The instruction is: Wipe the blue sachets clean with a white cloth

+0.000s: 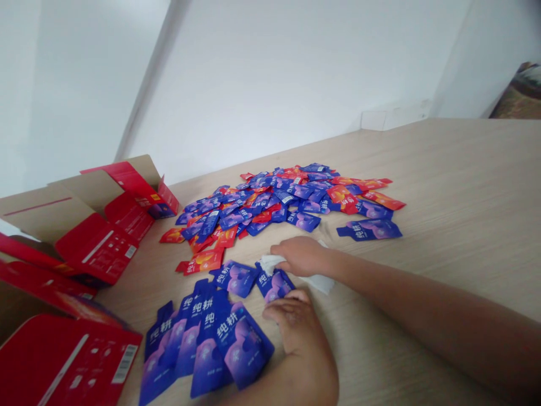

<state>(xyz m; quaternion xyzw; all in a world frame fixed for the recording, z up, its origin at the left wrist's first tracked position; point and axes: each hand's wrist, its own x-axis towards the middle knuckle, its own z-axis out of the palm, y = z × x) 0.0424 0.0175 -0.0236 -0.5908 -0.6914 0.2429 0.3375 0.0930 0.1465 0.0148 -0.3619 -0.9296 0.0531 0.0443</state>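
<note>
My right hand (302, 256) is closed on a crumpled white tissue (270, 261), pressed against the top of a blue pouch (274, 285). A loose end of the tissue hangs out behind the wrist. The lower edge of that pouch is gripped by my left hand (291, 316), its fingers curled and its thumb hidden. Just left lies another blue pouch (235, 278). Nearer me, several blue pouches (245, 349) with white lettering and purple fruit pictures overlap in a fanned row.
A wide heap of blue and red pouches (262, 197) spreads over the wooden table (443, 225). A single blue pouch (372, 229) lies at its right. Open red cartons (97, 248) line the left side. A white box (382, 119) stands by the wall.
</note>
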